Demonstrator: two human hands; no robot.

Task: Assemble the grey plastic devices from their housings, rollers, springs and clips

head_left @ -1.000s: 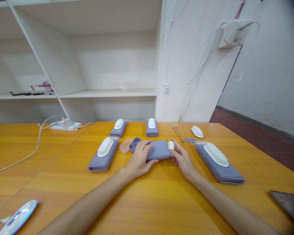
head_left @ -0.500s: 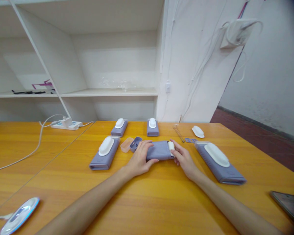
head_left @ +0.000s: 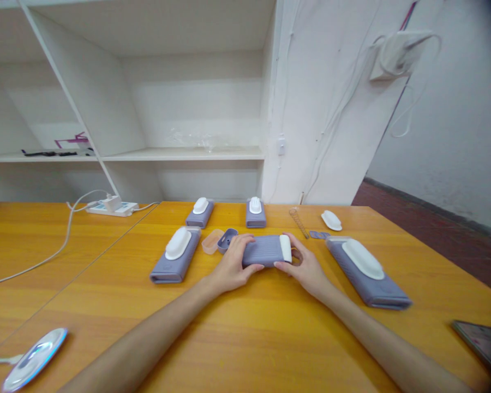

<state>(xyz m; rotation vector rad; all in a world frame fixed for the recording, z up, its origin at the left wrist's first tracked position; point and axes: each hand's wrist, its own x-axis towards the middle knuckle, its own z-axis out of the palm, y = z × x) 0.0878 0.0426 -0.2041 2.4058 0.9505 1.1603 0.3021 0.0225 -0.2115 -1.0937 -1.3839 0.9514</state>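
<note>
Between my hands, in the head view, is a ribbed purple-grey plastic case (head_left: 264,251) with a white piece (head_left: 285,249) fitted across its right end. My left hand (head_left: 234,265) grips the left end of the case, thumb along the near edge. At the other end my right hand (head_left: 305,266) holds the case, its thumb at the near edge and its fingers behind the white end. Just beyond my left hand lie a small purple-grey cup-like part (head_left: 226,239) and a translucent orange-tinted cap (head_left: 211,242).
Similar cases with white tops stand left (head_left: 175,256), right (head_left: 368,273) and at the back. A coiled spring (head_left: 298,222), a flat purple part (head_left: 319,235) and a loose white part (head_left: 331,220) lie back right. A phone (head_left: 483,344) and a glowing disc (head_left: 36,357) lie nearer.
My right thumb has moved from the white end piece to the near edge of the case. The white piece now shows more fully across the end. My left hand keeps its grip.
</note>
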